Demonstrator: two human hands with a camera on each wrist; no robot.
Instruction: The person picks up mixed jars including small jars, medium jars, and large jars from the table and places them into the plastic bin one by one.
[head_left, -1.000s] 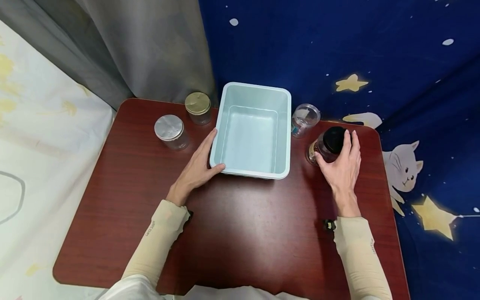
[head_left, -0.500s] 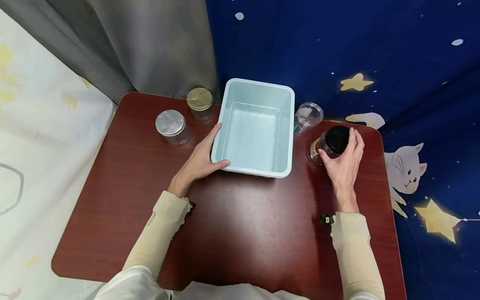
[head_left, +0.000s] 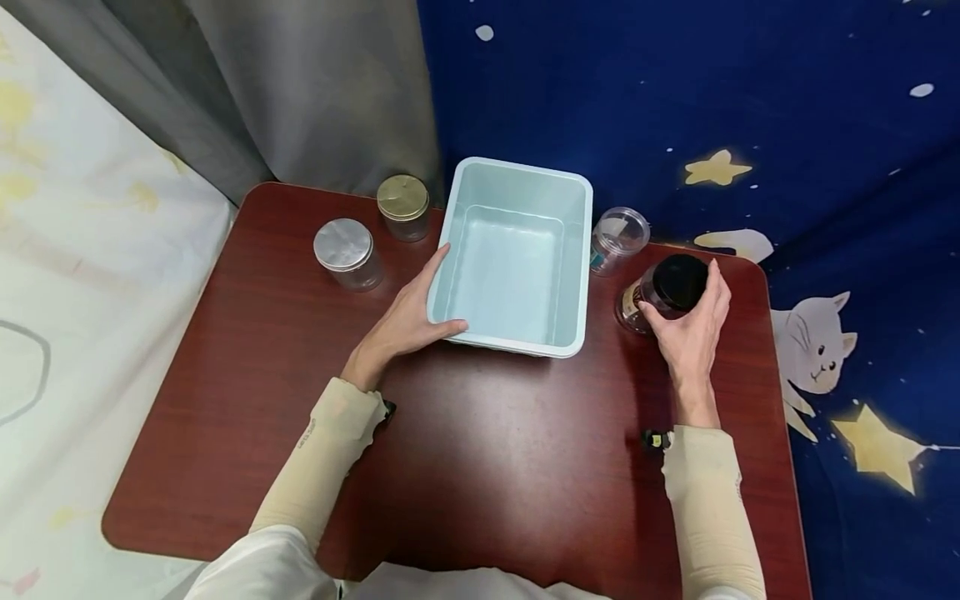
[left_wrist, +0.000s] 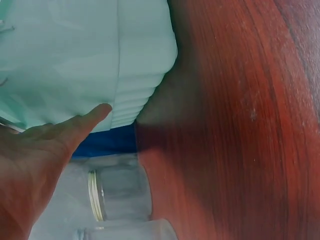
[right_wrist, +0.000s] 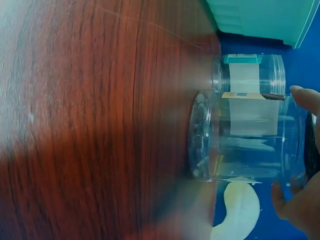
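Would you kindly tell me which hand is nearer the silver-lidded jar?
Left: the left hand is close beside the silver-lidded jar; the right hand is across the tub.

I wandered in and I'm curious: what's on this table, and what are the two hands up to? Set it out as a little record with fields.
Left hand: rests against the near left corner of the basin, thumb and fingers spread
Right hand: grips the black-lidded jar near its lid
Basin: pale blue, rectangular, near the middle of the far edge
Left of basin: silver-lidded jar and gold-lidded jar, the gold one farther back
Right of basin: clear jar, then the gripped jar
Table: reddish brown, rounded corners
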